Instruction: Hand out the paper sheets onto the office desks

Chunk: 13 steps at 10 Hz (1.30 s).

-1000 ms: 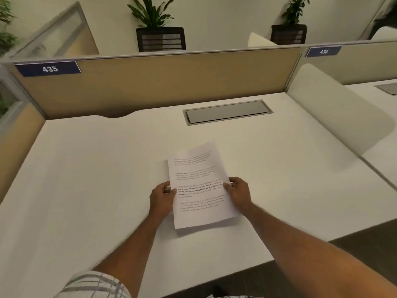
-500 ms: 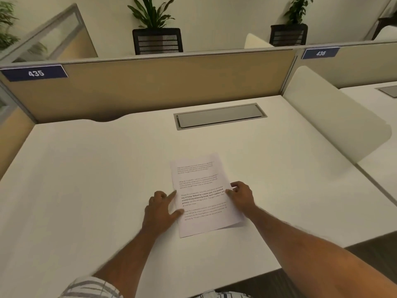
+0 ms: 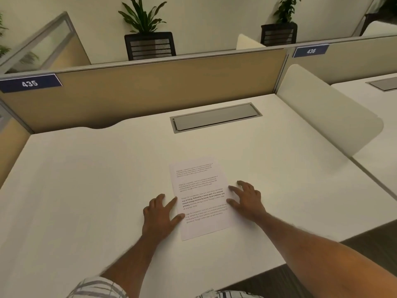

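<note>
Where the white rectangular desk top [image 3: 86, 190] lies bare, a white printed paper sheet [image 3: 202, 196] is laid flat, its long axis running away from the person, tilted slightly left. It is touched by outspread left hand [image 3: 161, 214] and right hand [image 3: 247, 200] fingers at either long edge, nothing being gripped.

Paper sheet [image 3: 200, 196] flat on desk [image 3: 86, 179], toward front edge. Left hand [image 3: 160, 216] on desk at sheet's left edge, thumb and forefinger touching it. Right hand [image 3: 247, 201] at sheet's right edge, fingertips on it. Cable hatch [image 3: 216, 117] in desk behind sheet. Partition [image 3: 161, 87] along desk's back, potted plant [image 3: 144, 16] behind it. Side divider [image 3: 328, 112] right of desk, neighbouring desk [image 3: 376, 117] beyond.
</note>
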Each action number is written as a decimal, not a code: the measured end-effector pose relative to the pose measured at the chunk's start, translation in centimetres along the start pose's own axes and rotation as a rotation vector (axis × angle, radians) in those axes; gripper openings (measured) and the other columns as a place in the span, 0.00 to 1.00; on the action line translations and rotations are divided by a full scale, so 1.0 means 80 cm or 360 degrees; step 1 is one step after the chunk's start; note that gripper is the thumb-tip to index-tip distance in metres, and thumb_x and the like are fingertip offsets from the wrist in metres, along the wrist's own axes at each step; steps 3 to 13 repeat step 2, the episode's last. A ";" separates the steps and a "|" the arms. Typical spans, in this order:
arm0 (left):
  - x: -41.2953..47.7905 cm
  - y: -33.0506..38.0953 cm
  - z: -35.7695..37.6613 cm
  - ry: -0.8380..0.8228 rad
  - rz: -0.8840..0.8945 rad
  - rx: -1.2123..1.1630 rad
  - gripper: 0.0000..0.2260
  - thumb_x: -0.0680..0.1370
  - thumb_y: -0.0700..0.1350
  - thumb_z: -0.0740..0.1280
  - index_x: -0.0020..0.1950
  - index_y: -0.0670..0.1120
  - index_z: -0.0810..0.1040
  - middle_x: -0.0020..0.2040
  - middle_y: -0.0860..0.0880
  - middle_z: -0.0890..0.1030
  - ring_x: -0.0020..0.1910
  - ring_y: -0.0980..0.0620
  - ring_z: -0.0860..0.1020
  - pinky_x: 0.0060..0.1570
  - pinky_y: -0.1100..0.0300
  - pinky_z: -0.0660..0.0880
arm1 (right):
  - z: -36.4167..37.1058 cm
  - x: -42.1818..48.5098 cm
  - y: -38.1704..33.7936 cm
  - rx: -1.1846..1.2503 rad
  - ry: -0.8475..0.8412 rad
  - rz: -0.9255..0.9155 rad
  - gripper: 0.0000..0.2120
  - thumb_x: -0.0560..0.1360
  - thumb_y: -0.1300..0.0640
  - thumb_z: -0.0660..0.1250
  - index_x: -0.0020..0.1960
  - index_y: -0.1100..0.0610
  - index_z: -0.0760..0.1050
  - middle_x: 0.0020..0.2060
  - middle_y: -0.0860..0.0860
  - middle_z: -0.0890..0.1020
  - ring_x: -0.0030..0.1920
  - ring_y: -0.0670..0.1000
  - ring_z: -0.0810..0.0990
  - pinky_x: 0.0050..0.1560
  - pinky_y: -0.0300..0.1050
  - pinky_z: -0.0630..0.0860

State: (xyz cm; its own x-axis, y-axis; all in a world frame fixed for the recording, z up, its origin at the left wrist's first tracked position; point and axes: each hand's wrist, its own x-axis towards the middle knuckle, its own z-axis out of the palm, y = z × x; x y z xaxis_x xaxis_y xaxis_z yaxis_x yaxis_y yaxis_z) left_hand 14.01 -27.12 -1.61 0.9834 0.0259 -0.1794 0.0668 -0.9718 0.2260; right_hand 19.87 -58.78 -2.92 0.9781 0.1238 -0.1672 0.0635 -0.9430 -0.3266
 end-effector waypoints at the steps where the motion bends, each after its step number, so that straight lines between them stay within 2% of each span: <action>1: 0.000 -0.008 -0.003 0.0002 0.0043 0.0006 0.41 0.67 0.77 0.43 0.77 0.60 0.58 0.76 0.48 0.61 0.73 0.46 0.62 0.67 0.47 0.61 | -0.006 0.003 0.004 0.0029 -0.0028 -0.0018 0.32 0.75 0.33 0.57 0.76 0.44 0.60 0.75 0.49 0.62 0.76 0.52 0.56 0.71 0.55 0.56; 2: 0.006 -0.025 -0.021 0.0050 0.0095 0.0067 0.46 0.66 0.79 0.38 0.79 0.57 0.54 0.77 0.48 0.61 0.75 0.47 0.61 0.69 0.46 0.59 | -0.026 0.010 0.010 -0.0097 -0.0102 -0.0115 0.41 0.70 0.27 0.50 0.77 0.46 0.57 0.77 0.50 0.60 0.76 0.52 0.56 0.71 0.56 0.56; 13: 0.006 -0.025 -0.021 0.0050 0.0095 0.0067 0.46 0.66 0.79 0.38 0.79 0.57 0.54 0.77 0.48 0.61 0.75 0.47 0.61 0.69 0.46 0.59 | -0.026 0.010 0.010 -0.0097 -0.0102 -0.0115 0.41 0.70 0.27 0.50 0.77 0.46 0.57 0.77 0.50 0.60 0.76 0.52 0.56 0.71 0.56 0.56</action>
